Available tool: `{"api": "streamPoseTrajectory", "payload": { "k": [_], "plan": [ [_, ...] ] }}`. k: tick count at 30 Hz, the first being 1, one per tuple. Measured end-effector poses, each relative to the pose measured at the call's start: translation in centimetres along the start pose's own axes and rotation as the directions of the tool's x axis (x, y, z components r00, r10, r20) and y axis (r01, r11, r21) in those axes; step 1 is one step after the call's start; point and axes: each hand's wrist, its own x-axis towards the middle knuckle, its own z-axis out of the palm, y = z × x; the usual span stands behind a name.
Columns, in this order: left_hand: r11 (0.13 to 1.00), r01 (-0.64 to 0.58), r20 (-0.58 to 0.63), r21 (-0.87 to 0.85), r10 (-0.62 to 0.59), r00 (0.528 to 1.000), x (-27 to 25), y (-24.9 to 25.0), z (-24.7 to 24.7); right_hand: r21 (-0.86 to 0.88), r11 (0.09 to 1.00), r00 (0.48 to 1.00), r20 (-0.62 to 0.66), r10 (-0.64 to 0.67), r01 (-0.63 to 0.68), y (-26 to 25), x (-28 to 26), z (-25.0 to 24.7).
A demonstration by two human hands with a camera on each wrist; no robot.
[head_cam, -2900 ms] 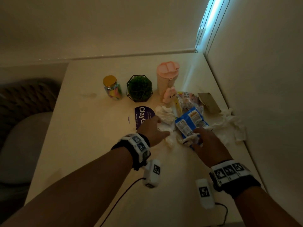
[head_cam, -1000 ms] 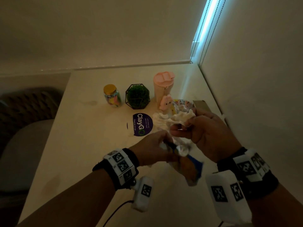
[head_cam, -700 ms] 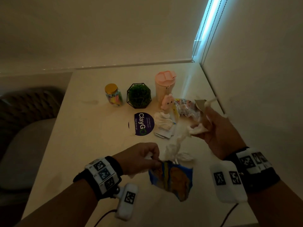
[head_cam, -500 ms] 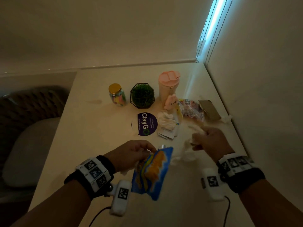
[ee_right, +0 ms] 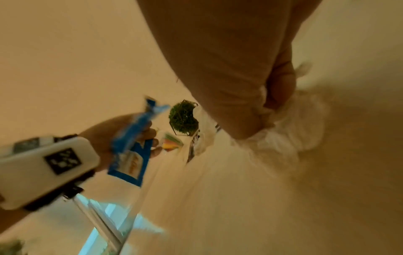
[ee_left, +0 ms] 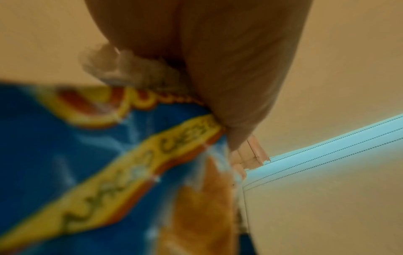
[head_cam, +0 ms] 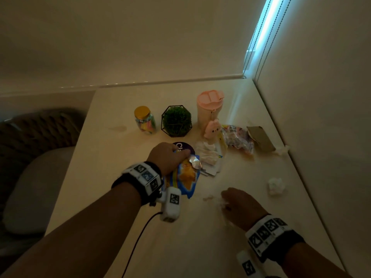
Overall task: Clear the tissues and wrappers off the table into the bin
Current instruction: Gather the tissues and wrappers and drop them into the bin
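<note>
Table [head_cam: 124, 197]: L hand [head_cam: 167, 157] grips chip wrapper [head_cam: 185, 177]; R hand [head_cam: 240, 207] clutches tissue [ee_right: 290, 134].

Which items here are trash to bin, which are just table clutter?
Job items:
blue snack bag, held by left hand
tissue wad, gripped by right hand
loose tissue ball
tissue pile
clear wrapper
brown wrapper

Clutter:
jar
plant
pink cup

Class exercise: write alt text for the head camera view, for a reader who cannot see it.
Over a dim table, the left hand grips a blue snack wrapper while the right hand holds crumpled tissue. More tissues and wrappers lie beyond.
</note>
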Motion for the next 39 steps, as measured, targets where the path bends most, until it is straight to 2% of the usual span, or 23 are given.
{"api": "streamPoseTrajectory", "payload": {
  "k": [2, 4, 7, 9, 12, 13, 15, 17, 21, 23, 26, 29, 32, 36, 37, 39],
  "plan": [
    [0.997, -0.015, 0.042, 0.082, 0.011, 0.999, 1.4, 0.9, 0.6, 0.123, 0.992, 0.997, -0.08, 0.023, -0.013, 0.0, -0.4, -0.7],
    [0.998, -0.024, 0.081, 0.06, 0.019, 0.997, 2.6, 1.7, 0.9, 0.309, 0.949, 0.975, -0.177, 0.13, -0.07, 0.5, -1.1, -1.8],
    [0.998, -0.049, 0.139, 0.047, 0.042, 0.989, 4.2, 2.3, 1.6, 0.613, 0.771, 0.924, -0.169, 0.344, -0.175, 2.5, -1.9, -3.3],
    [0.995, -0.059, 0.213, 0.077, 0.041, 0.976, 5.0, 2.6, 2.4, 0.713, 0.679, 0.878, -0.199, 0.435, -0.175, 4.1, -2.6, -4.7],
    [0.968, -0.161, 0.315, 0.191, 0.095, 0.944, 6.3, 3.1, 3.9, 0.617, 0.762, 0.776, -0.377, 0.506, -0.197, 6.5, -3.7, -7.5],
    [0.949, -0.181, 0.32, 0.257, 0.093, 0.943, 6.6, 3.4, 4.4, 0.551, 0.801, 0.761, -0.408, 0.504, -0.234, 7.3, -3.7, -8.2],
    [0.905, -0.197, 0.297, 0.378, 0.083, 0.951, 7.0, 3.7, 5.4, 0.423, 0.833, 0.771, -0.371, 0.517, -0.356, 8.5, -3.3, -8.8],
    [0.891, -0.182, 0.28, 0.415, 0.066, 0.958, 7.5, 3.7, 6.1, 0.336, 0.815, 0.773, -0.287, 0.565, -0.471, 9.5, -2.2, -8.4],
    [0.907, -0.157, 0.237, 0.392, 0.066, 0.969, 8.0, 3.3, 6.6, 0.213, 0.823, 0.803, -0.194, 0.564, -0.527, 10.4, -0.3, -6.3],
    [0.921, -0.139, 0.219, 0.363, 0.06, 0.974, 8.0, 3.0, 6.2, 0.195, 0.842, 0.813, -0.224, 0.537, -0.503, 10.3, 0.4, -5.5],
    [0.95, -0.116, 0.23, 0.288, 0.05, 0.972, 7.4, 2.6, 4.7, 0.204, 0.851, 0.803, -0.286, 0.524, -0.483, 10.0, 0.9, -5.2],
    [0.972, -0.104, 0.236, 0.211, 0.052, 0.97, 5.9, 1.9, 1.9, 0.276, 0.838, 0.815, -0.227, 0.533, -0.471, 9.4, 0.8, -6.4],
    [0.989, -0.085, 0.246, 0.118, 0.054, 0.968, 3.2, 0.0, -2.0, 0.417, 0.823, 0.854, -0.178, 0.49, -0.385, 7.7, 0.7, -8.0],
    [1.0, 0.009, 0.24, -0.022, -0.004, 0.971, -0.5, -3.5, -6.2, 0.569, 0.81, 0.943, -0.173, 0.285, -0.14, 4.5, 2.0, -9.2],
    [1.0, 0.025, 0.235, -0.019, -0.019, 0.972, -1.1, -4.3, -6.8, 0.591, 0.799, 0.95, -0.174, 0.261, -0.111, 3.6, 2.6, -9.3],
    [0.999, 0.048, 0.235, -0.015, -0.043, 0.971, -2.3, -5.5, -7.7, 0.581, 0.803, 0.95, -0.155, 0.273, -0.136, 1.7, 4.2, -9.5]
  ]
}}
